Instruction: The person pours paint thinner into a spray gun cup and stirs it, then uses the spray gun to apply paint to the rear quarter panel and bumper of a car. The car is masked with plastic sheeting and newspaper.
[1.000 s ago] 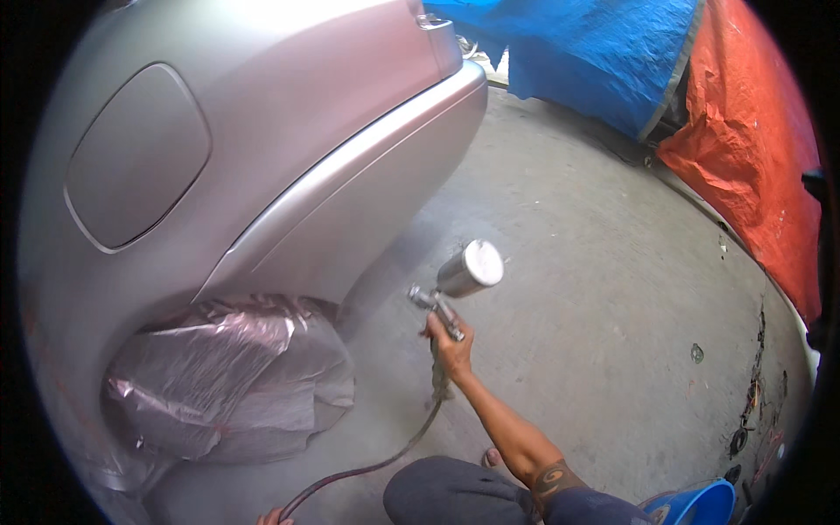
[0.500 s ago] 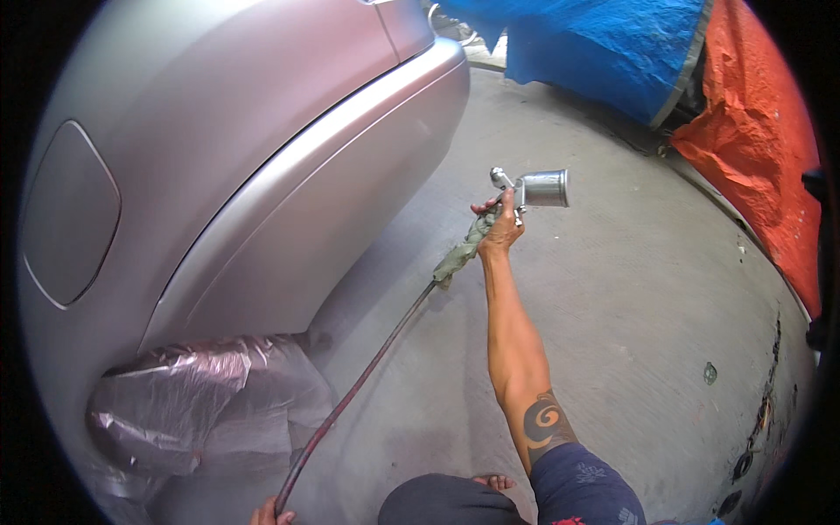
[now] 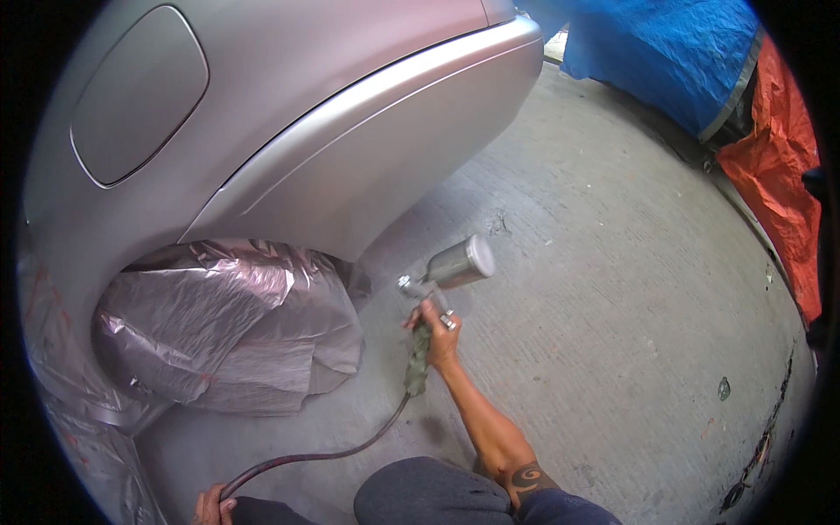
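Observation:
My right hand (image 3: 440, 339) is closed round the handle of a metal spray gun (image 3: 418, 287), whose silver cup (image 3: 457, 263) tilts up to the right. A green cloth or tape wrap (image 3: 417, 363) covers the lower handle, and a dark red air hose (image 3: 337, 454) runs from it in a curve. At the lower left edge, my left hand (image 3: 210, 507) grips that hose. To the left of the gun stands a silver car's rear side, with its bumper (image 3: 394, 157) nearest. The gun is apart from the bodywork.
Plastic sheeting (image 3: 254, 324) covers the wheel beside the gun. The fuel flap (image 3: 140, 96) is at the upper left. Blue (image 3: 665, 61) and orange (image 3: 770, 166) tarpaulins hang at the far right. Below lies a grey concrete floor (image 3: 595, 315) with a crack on the right.
My right hand has brought the spray gun down and left, from beside the bumper to near the covered wheel. The hose now sags in a curve. The view has shifted too.

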Motion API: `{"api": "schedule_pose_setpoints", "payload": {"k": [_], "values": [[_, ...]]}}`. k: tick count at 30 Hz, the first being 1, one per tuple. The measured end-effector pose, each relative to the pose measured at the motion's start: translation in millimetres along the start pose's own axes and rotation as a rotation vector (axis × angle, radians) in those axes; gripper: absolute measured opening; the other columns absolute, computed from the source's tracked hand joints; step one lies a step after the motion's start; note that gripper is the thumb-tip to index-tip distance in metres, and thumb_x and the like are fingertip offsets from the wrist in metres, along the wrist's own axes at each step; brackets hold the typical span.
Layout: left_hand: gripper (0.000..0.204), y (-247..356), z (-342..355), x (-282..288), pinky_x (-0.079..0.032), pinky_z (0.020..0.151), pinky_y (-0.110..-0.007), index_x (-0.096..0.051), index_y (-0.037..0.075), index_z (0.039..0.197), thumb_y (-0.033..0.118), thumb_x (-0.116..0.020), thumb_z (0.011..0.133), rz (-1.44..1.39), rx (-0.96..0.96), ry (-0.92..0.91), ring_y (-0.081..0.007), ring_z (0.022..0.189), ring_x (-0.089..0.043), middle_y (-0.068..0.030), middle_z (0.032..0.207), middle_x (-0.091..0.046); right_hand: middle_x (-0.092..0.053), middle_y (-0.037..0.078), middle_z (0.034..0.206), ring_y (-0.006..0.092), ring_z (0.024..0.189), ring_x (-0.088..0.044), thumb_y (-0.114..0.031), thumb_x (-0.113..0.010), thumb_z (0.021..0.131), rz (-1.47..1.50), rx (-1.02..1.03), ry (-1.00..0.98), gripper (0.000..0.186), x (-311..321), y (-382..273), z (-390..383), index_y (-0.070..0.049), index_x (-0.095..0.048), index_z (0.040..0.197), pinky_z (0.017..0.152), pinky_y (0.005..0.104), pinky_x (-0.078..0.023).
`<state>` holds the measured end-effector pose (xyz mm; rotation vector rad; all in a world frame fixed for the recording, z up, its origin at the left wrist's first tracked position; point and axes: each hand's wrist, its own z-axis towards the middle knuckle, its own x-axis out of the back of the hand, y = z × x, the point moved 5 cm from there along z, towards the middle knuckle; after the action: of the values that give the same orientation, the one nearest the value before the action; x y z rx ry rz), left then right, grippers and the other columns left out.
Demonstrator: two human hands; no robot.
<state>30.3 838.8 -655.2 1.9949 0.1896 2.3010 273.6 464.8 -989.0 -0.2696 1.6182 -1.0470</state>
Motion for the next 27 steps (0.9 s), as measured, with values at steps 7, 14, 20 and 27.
{"api": "schedule_pose_setpoints", "payload": {"k": [7, 14, 20, 27], "values": [[0.024, -2.2, 4.0, -15.7, -0.053, 0.091, -0.044, -0.072, 0.002, 0.124, 0.014, -0.062, 0.106, -0.006, -0.094, -0.037, -0.0414, 0.105, -0.067, -0.0241, 0.115, -0.070, -0.073, 0.009, 0.087, 0.0182, 0.078, -0.070, -0.029, -0.072, 0.103, -0.260, -0.005, -0.092, 0.046, -13.2, -37.5, -45.1, 0.009, -0.068, 0.130, 0.072, 0.0340, -0.056], [0.025, 78.1, 31.5, -58.7, -0.054, 0.081, -0.045, -0.073, 0.004, 0.125, 0.012, -0.068, 0.102, -0.196, -0.294, -0.050, -0.0417, 0.093, -0.068, -0.0229, 0.107, -0.070, -0.064, 0.006, 0.070, 0.0164, 0.064, -0.062, -0.028, -0.072, 0.101, -0.386, 0.442, 0.287, 0.034, 80.0, -176.4, 90.9, -0.002, -0.066, 0.078, 0.064, 0.0371, -0.056], [0.028, 122.0, 43.2, -78.9, -0.055, 0.074, -0.046, -0.073, 0.005, 0.126, 0.011, -0.073, 0.098, -0.233, -0.355, -0.117, -0.0408, 0.087, -0.069, -0.0206, 0.102, -0.072, -0.061, 0.004, 0.070, 0.0136, 0.060, -0.061, -0.031, -0.074, 0.102, -0.348, 0.623, 0.473, 0.035, 125.6, -279.8, 183.5, -0.003, -0.066, 0.081, 0.058, 0.0344, -0.059], [0.027, 103.5, 33.1, -73.1, -0.057, 0.076, -0.045, -0.073, 0.006, 0.125, 0.011, -0.072, 0.099, -0.186, -0.339, -0.016, -0.0408, 0.091, -0.071, -0.0200, 0.106, -0.074, -0.058, 0.001, 0.071, 0.0106, 0.062, -0.056, -0.027, -0.073, 0.102, -0.186, 0.619, 0.417, 0.031, 95.4, -293.5, 174.7, -0.004, -0.066, 0.082, 0.062, 0.0341, -0.060]]}}
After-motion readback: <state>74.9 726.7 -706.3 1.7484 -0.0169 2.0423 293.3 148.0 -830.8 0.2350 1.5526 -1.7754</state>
